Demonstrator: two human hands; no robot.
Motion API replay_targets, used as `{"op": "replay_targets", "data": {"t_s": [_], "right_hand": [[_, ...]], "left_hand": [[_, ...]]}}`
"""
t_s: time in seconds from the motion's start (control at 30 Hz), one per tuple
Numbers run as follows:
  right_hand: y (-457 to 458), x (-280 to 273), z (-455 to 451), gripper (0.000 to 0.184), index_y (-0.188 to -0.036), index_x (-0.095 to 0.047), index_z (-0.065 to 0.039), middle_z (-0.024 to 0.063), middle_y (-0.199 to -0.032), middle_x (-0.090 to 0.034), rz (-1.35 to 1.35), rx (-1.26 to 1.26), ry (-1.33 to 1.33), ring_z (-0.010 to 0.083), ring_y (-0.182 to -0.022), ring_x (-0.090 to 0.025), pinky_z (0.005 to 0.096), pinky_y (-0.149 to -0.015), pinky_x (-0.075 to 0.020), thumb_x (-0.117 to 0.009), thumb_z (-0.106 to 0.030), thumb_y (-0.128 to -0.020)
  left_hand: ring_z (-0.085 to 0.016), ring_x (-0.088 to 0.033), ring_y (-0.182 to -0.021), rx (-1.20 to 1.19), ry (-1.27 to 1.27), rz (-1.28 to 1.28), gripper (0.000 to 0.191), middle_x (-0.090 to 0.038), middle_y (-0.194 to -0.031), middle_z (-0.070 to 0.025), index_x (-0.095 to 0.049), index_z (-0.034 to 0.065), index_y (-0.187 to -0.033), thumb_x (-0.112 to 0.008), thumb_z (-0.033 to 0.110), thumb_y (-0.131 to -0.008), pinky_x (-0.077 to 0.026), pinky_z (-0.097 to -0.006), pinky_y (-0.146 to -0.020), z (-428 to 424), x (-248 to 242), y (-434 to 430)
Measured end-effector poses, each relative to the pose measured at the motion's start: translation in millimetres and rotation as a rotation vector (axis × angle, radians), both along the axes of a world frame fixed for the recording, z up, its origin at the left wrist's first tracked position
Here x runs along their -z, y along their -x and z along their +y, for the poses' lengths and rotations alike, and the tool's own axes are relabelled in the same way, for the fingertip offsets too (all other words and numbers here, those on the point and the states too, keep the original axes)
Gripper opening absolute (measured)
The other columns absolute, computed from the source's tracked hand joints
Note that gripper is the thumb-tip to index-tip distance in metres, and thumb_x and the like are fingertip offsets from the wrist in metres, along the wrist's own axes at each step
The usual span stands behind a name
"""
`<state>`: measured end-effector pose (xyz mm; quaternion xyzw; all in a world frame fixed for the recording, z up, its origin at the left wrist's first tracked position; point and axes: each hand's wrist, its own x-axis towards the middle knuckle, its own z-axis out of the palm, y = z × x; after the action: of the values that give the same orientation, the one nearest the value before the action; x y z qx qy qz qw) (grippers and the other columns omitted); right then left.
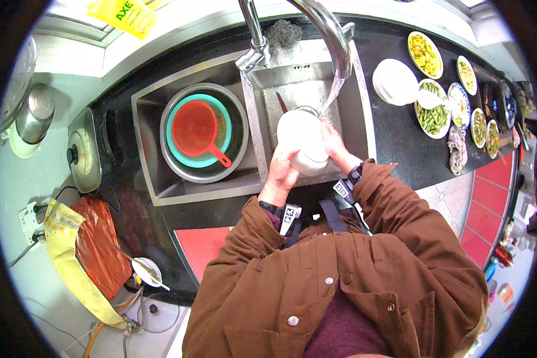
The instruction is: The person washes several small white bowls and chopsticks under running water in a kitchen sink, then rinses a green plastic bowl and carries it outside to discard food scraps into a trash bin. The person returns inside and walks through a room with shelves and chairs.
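Observation:
Both my hands hold a stack of white bowls [303, 138] over the right sink basin [349, 134]. My left hand [284, 169] grips the stack's near left side, and my right hand [334, 142] holds its right side. Water runs from the chrome faucet [340, 62] into the basin just beyond the bowls. Behind the bowls, a brown stick-like utensil [281, 102] leans in the basin beside a partly hidden round metal rim. In the left basin, a red plastic strainer [194, 127] lies in a turquoise basin [226, 134] nested in a large metal bowl [240, 152].
Stacked white plates [394, 81] stand right of the sink, near a dish of green beans [432, 117], several other food dishes and a crumpled cloth [457, 150]. A dark scouring pad [284, 34] lies behind the faucet. A lidded pan [84, 150] stands at the left.

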<state>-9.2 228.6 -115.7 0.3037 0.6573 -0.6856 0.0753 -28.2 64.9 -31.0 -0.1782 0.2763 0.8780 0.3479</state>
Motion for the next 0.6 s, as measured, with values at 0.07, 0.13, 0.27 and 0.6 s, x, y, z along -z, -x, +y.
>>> {"op": "replay_targets", "data": {"t_s": [0.07, 0.13, 0.27, 0.6], "right_hand": [[-5.0, -14.3, 3.3, 0.050, -0.131, -0.034, -0.001, 0.0124, -0.128, -0.043, 0.037, -0.020, 0.027, 0.0174, -0.119, -0.037, 0.0260, -0.099, -0.0273, -0.037, -0.033, -0.092], [-8.1, -36.6, 6.8, 0.057, -0.132, -0.030, -0.001, 0.0127, -0.128, -0.042, 0.086, -0.026, 0.168, 0.0181, -0.120, -0.036, 0.0263, -0.100, -0.0260, -0.047, -0.034, -0.088], [-4.1, -71.2, 12.9, 0.081, -0.127, -0.036, -0.002, 0.0160, -0.126, -0.043, 0.263, -0.236, 0.008, 0.0221, -0.120, -0.037, 0.0329, -0.102, -0.0253, -0.071, -0.037, -0.063], [29.4, 10.0, 46.3, 0.030, -0.106, -0.055, 0.001, 0.0078, -0.096, -0.061, -0.035, 0.091, 0.212, 0.0161, -0.086, -0.058, 0.0288, -0.077, -0.0470, -0.052, -0.020, -0.085]], "left_hand": [[-0.028, -0.043, -0.113, -0.015, -0.040, -0.015, 0.050, -0.044, -0.123, -0.0139, -0.035, -0.0011, -0.125, -0.051, 0.005, -0.079, -0.034, -0.0413, -0.098, 0.0, 5.3, 1.8], [-0.029, -0.042, -0.115, -0.060, -0.076, -0.077, 0.050, -0.043, -0.125, -0.0146, -0.034, -0.0017, -0.126, -0.050, 0.007, -0.080, -0.033, -0.0421, -0.098, -0.1, 9.8, 5.4], [-0.029, -0.040, -0.116, -0.068, -0.073, -0.104, 0.050, -0.041, -0.127, -0.0158, -0.031, -0.0023, -0.127, -0.048, 0.011, -0.082, -0.031, -0.0428, -0.100, 3.6, 15.7, 13.5], [-0.028, -0.042, -0.115, -0.020, 0.000, -0.011, 0.049, -0.043, -0.125, -0.0145, -0.033, -0.0024, -0.126, -0.048, 0.016, -0.083, -0.032, -0.0429, -0.099, 36.3, 23.7, 24.7]]}}
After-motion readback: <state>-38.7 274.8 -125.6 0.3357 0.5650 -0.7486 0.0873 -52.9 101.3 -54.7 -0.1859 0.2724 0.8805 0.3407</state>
